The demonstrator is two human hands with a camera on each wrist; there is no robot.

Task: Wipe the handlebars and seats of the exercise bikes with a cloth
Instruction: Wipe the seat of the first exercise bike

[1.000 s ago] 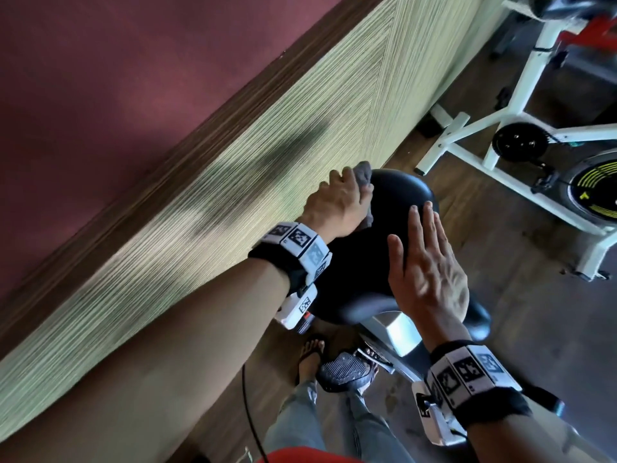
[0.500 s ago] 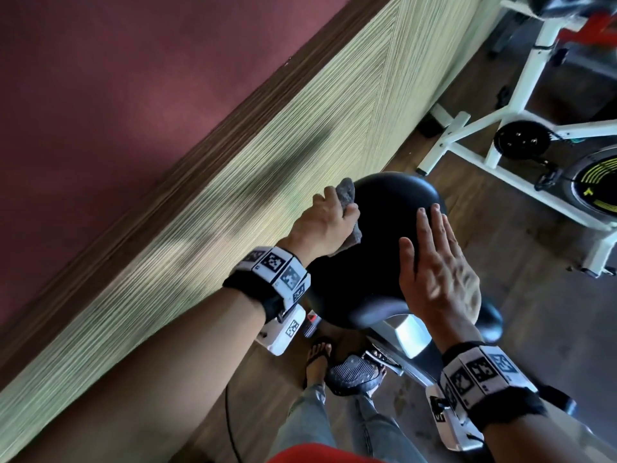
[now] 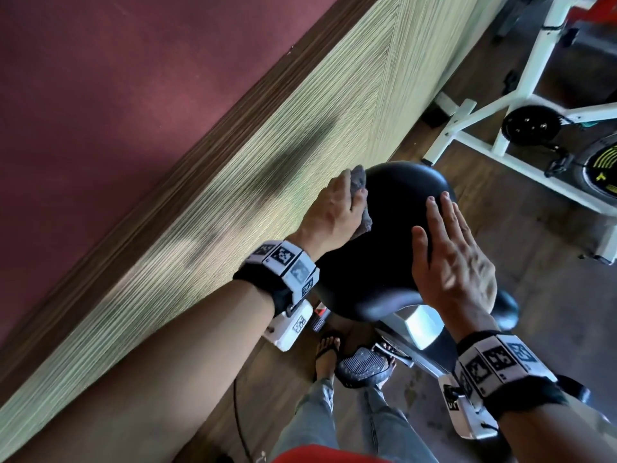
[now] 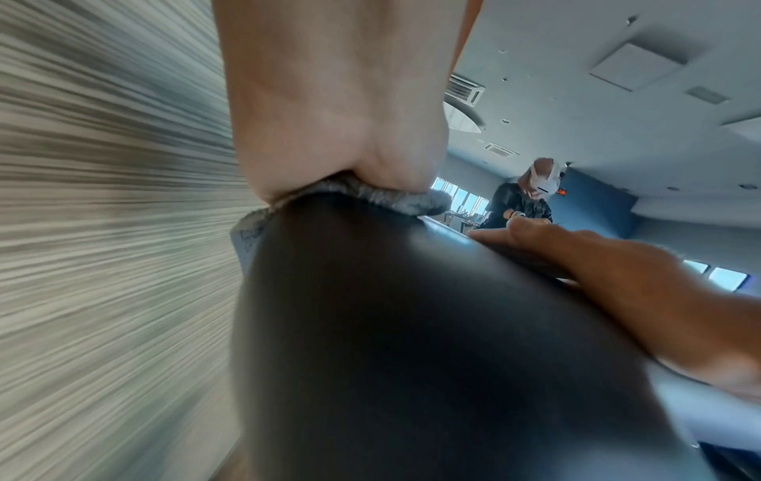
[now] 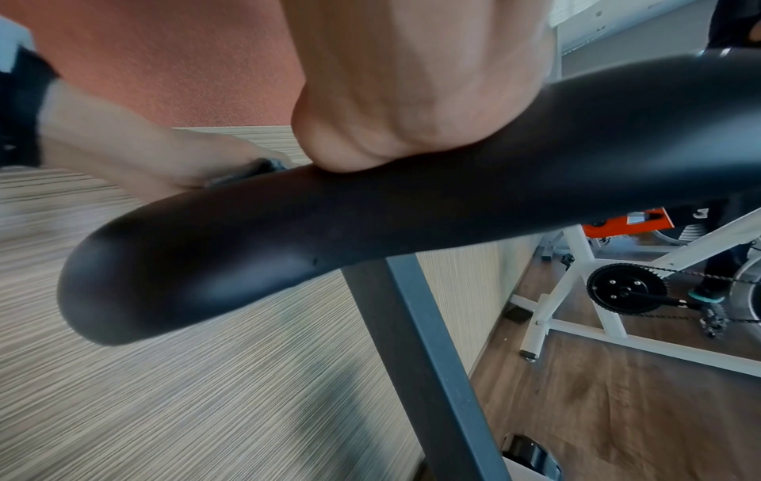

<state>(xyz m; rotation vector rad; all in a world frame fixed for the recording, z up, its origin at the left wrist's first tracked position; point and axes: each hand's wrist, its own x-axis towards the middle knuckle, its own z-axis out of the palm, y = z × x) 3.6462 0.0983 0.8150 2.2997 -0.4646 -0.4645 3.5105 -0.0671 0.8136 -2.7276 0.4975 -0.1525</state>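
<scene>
Striped wall, L hand (image 3: 334, 212) pressing cloth (image 3: 359, 177) on seat (image 3: 394, 228), R hand (image 3: 450, 259) flat

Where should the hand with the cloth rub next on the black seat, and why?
Probably across the middle. The left hand holds the grey cloth against the wall-side edge of the black seat, so the bare top beside it looks like the next patch. The right hand lies flat on the other side, seemingly steadying it.

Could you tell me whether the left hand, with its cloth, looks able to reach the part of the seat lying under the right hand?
Probably not yet. The left hand presses the grey cloth on the seat at its wall-side edge, while the right hand lies flat over the other side, covering that patch until it lifts.
</scene>
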